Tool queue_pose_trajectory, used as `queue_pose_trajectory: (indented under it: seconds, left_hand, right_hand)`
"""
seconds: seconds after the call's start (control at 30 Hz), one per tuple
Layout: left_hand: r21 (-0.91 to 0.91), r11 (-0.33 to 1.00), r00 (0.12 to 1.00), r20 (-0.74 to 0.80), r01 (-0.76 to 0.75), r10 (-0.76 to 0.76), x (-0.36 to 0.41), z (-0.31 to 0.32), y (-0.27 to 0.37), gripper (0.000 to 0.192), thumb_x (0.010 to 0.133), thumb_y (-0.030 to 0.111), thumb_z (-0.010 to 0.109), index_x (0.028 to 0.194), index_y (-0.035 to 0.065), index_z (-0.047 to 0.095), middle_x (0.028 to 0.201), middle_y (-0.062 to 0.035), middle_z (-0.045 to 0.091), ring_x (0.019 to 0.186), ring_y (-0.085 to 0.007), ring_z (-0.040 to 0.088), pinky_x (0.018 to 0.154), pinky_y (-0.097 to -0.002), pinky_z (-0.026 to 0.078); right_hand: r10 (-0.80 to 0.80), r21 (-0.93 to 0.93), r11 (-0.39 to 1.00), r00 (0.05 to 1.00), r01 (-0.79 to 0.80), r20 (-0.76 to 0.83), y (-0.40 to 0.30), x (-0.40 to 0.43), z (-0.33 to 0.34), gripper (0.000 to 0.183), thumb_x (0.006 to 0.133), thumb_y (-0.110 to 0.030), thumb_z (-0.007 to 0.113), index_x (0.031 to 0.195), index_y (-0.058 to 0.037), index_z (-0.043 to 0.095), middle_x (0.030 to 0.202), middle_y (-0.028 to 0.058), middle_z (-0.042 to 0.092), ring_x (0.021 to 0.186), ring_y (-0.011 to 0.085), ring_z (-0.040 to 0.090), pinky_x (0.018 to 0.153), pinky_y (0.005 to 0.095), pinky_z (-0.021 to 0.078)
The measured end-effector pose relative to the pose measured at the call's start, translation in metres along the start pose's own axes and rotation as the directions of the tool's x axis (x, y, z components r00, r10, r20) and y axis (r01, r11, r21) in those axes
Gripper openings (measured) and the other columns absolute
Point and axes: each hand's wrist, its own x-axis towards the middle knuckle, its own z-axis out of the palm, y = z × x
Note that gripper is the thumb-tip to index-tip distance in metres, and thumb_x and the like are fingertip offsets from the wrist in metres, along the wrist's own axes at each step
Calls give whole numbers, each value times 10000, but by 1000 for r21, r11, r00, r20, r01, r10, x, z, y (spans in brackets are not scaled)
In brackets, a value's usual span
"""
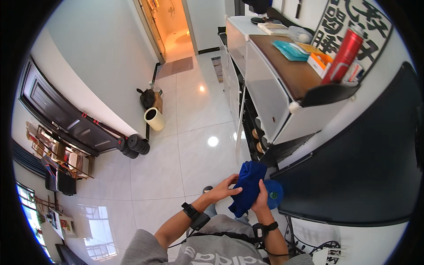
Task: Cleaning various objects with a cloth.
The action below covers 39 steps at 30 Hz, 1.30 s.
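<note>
A dark blue folded cloth (249, 187) is held up in front of my waist. On its left side, my left hand (225, 189) grips it with the thumb lying over the front. My right hand (261, 198) supports the right edge, its thumb pointing up along the fabric; the fingers behind the cloth are hidden. Just beyond the right hand, the blue base or lid of a round container (274, 195) shows, partly covered. Both wrists wear black straps with small devices.
To the right stand a white shoe cabinet (265, 76) with a door ajar and a large dark screen (351, 159). A red spray can (344, 54) rests on the cabinet. Further left are a cream waste bin (154, 119), black weight plates (134, 145) and a dark door (63, 102). Cables (294, 238) hang at lower right.
</note>
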Motion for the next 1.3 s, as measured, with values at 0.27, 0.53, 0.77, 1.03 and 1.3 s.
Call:
queue_pose_trajectory:
  seconds: [0.27,0.53,0.77,1.03,1.3]
  left_hand:
    - [-168,986,993,-117,-21,1,-14,-134,2,409,1019,258,678,1319,33,516,1191,-75,611,1126,-161,574,1008,-341,472]
    - [-401,914,976,-216,-54,-38,-17,-233,9,278,1070,225,592,1267,58,490,1138,-91,634,994,-141,615,873,-299,528]
    - [-420,904,983,-183,-81,3,20,-273,49,499,1084,245,569,1419,162,208,1138,-164,645,985,-183,652,805,-324,566]
    - [-357,930,993,-38,88,-109,91,-304,92,525,1060,307,619,1482,75,410,1052,-98,665,968,-138,640,865,-288,513]
    - [570,808,989,88,-149,120,177,-367,116,799,924,457,762,1530,74,409,1240,-151,615,1065,-225,613,981,-362,485]
  right_hand:
    - [-30,-246,969,997,10,-76,51,97,97,509,1069,-407,525,1375,-1,538,1272,153,669,1168,270,665,1023,431,543]
    - [-39,-376,927,995,2,-90,98,166,166,1009,945,-103,724,1649,-120,2,1513,164,413,1389,283,460,1114,437,453]
    - [-268,-945,-214,915,247,300,82,194,174,1383,572,-375,1013,1635,-133,162,1662,253,80,1533,467,177,1214,574,295]
    - [-372,-921,-133,842,367,390,28,260,175,984,598,-286,959,1416,-98,445,1526,228,427,1439,438,394,1185,506,361]
    - [-462,-961,-10,851,277,251,-23,303,183,795,639,-237,912,1303,-75,507,1093,178,711,998,377,721,879,440,577]
